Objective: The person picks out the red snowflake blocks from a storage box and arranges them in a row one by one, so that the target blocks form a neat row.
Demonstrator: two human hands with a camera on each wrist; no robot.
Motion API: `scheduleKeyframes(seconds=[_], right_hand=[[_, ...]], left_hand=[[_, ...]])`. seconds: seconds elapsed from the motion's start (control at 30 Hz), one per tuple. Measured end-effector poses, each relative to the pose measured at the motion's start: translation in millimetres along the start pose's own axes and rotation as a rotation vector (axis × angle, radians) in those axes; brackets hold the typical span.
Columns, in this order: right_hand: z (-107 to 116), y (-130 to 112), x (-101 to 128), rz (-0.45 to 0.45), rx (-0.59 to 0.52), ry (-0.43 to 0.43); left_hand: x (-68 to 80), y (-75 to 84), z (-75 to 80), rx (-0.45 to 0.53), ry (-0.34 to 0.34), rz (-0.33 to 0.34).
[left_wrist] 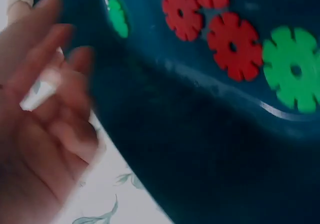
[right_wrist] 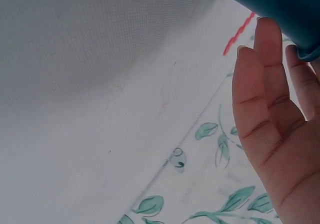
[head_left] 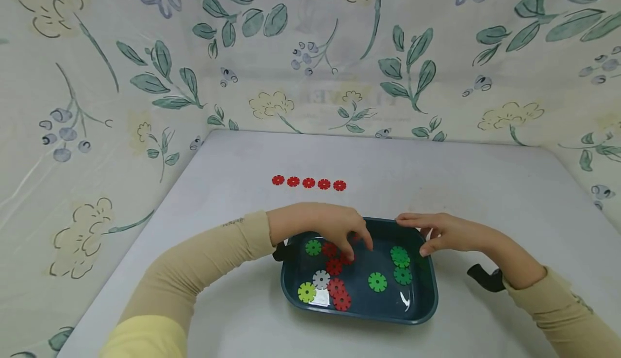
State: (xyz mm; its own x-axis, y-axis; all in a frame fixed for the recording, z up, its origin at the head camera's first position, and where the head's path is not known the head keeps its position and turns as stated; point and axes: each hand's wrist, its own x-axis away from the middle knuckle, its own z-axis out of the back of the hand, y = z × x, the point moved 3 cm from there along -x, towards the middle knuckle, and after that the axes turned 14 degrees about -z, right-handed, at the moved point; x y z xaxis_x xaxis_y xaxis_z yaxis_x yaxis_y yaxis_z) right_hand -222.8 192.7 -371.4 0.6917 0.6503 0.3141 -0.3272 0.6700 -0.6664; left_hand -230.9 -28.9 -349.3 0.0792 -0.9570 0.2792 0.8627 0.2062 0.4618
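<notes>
Dark teal tray [head_left: 421,315]: set on the grey desk [head_left: 485,185], near its front edge, between the two forearms.

Contents of tray: red snowflake discs [head_left: 338,293] clustered left of centre; green discs [head_left: 400,257] toward the right side, one more green disc [head_left: 313,247] at the back left; one white disc [head_left: 321,279] and one yellow-green disc [head_left: 306,292] at the front left. All are seen lying flat on the tray floor.

Left hand [head_left: 335,228]: reached over the back rim into the tray, fingers pointed down at the red discs near the back. Grip narrow, fingertips drawn close together over a red disc [head_left: 345,257]; whether that disc is actually pinched cannot be told, the fingers covering it. In the left wrist view the hand [left_wrist: 40,134] is blurred, with the fingers loosely bent beside the tray wall [left_wrist: 200,174].

Right hand [head_left: 439,233]: held at the tray's back right corner, fingers straight and relaxed, fingertips at the rim. Grip wide, nothing held. In the right wrist view the straight fingers [right_wrist: 265,93] are seen just beside the tray's outer edge [right_wrist: 280,3].

Row of five red discs [head_left: 308,182]: laid side by side on the desk, well behind the tray.

Surround: floral cloth [head_left: 145,77] hung behind and at both sides of the desk.
</notes>
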Motion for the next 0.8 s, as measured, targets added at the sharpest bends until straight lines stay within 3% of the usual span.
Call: scheduleKeyframes(seconds=[0.13,0.4,0.67,0.8], right_hand=[[-0.1,-0.3,-0.5,-0.005,0.010,0.003],[-0.7,1.3,-1.4,-0.010,0.017,0.002],[-0.5,1.6,-0.2,-0.013,0.019,0.001],[-1.0,1.3,-0.4,-0.001,0.009,0.004]], left_hand=[[-2.5,-7.4,-9.7,-0.031,-0.069,0.134],[-8.0,-16.5,-17.1,-0.053,-0.160,0.235],[-18.2,-18.8,-26.5,-0.087,-0.210,0.243],[-21.6,-17.2,-31.4,-0.056,-0.223,0.191]])
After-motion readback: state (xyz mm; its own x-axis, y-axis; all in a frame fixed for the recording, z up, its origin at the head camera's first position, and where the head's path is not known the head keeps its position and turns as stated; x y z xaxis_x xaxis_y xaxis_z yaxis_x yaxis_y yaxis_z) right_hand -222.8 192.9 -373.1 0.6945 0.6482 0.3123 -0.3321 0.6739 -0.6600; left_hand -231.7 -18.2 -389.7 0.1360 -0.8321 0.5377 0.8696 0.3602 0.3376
